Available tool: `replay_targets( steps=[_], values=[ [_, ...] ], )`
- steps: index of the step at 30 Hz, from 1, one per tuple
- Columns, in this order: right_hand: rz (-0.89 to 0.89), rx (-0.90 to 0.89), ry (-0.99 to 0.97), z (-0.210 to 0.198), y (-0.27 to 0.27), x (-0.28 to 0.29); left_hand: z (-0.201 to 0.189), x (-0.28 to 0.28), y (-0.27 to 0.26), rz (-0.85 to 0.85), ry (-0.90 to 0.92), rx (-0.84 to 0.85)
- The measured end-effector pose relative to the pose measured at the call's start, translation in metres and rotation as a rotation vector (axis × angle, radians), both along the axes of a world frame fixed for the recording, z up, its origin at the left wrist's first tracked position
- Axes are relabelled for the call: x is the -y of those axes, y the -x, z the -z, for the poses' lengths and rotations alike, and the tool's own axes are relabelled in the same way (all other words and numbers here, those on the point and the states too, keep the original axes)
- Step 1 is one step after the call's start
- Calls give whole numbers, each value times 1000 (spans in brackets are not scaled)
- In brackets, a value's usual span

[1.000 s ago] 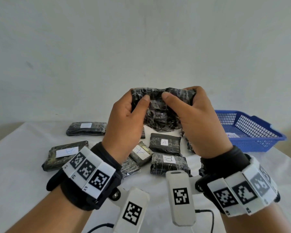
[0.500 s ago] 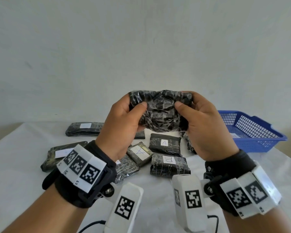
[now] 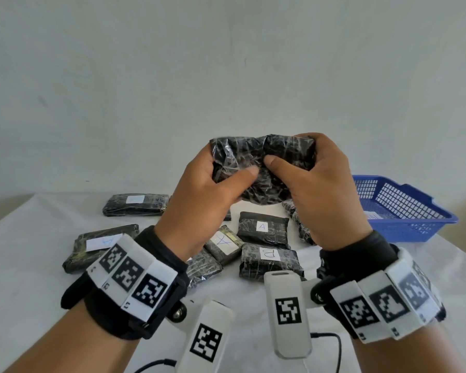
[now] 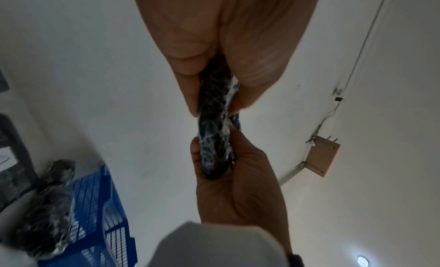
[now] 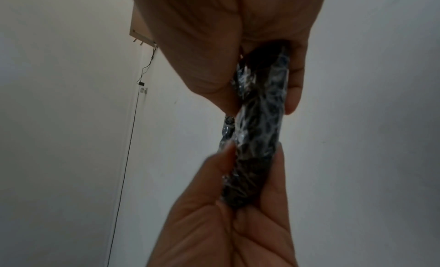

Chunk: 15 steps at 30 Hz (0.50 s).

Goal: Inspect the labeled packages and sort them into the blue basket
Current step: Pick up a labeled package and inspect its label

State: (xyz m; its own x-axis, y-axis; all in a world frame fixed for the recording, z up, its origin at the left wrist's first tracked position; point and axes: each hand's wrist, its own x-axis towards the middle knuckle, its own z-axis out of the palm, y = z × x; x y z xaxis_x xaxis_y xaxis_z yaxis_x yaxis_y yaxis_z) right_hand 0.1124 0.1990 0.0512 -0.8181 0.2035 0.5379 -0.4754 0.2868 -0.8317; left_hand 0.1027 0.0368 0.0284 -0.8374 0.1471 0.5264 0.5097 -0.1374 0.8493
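Note:
I hold a black, plastic-wrapped package [image 3: 261, 162] raised above the table in both hands. My left hand [image 3: 228, 173] grips its left end and my right hand [image 3: 293, 154] its right end, with the thumbs close together on the near face and the fingers behind. No label shows on that face. The left wrist view shows the package [image 4: 214, 132] edge-on between the two hands, and the right wrist view shows the same package [image 5: 259, 120]. The blue basket [image 3: 404, 230] stands at the right, with a white label showing inside.
Several black packages lie on the white table below my hands: two marked A [image 3: 262, 228] [image 3: 223, 244], one marked B [image 3: 271, 261], and longer ones at the left [image 3: 100, 246] and far left [image 3: 136, 204]. Another package [image 3: 299, 222] lies next to the basket.
My thumbs moved apart and then back together on the near face of the package. The package stays raised in both hands at about the same height.

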Motion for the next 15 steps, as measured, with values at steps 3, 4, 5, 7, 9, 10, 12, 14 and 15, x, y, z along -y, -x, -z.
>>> replay_targets(
  steps=[3, 4, 5, 7, 9, 10, 12, 14, 15],
  values=[
    [-1, 29, -42, -2, 1, 5, 1, 3, 3, -30, -42, -2],
    [-22, 48, -47, -2, 0, 6, 0, 4, 4, -36, -58, -6],
    [-38, 56, -49, -2, 1, 7, -1, 5, 4, -44, -58, -14],
    [-34, 48, -51, -2, 3, 5, -2, 7, 5, -37, -25, -21],
    [-26, 43, -55, -3, 3, 3, -2, 9, 4, -12, 5, -6],
    [-24, 52, -61, -3, 4, 3, -1, 9, 4, -9, 10, -2],
    [-42, 78, -100, -1, 3, 2, 1, 9, 4, -6, -19, 22],
    [-60, 49, -113, 2, 1, 1, 0, 9, 4, 10, -47, 48],
    [-60, 15, -99, 4, 2, 0, -1, 10, 3, 24, -53, 62]
  ],
)
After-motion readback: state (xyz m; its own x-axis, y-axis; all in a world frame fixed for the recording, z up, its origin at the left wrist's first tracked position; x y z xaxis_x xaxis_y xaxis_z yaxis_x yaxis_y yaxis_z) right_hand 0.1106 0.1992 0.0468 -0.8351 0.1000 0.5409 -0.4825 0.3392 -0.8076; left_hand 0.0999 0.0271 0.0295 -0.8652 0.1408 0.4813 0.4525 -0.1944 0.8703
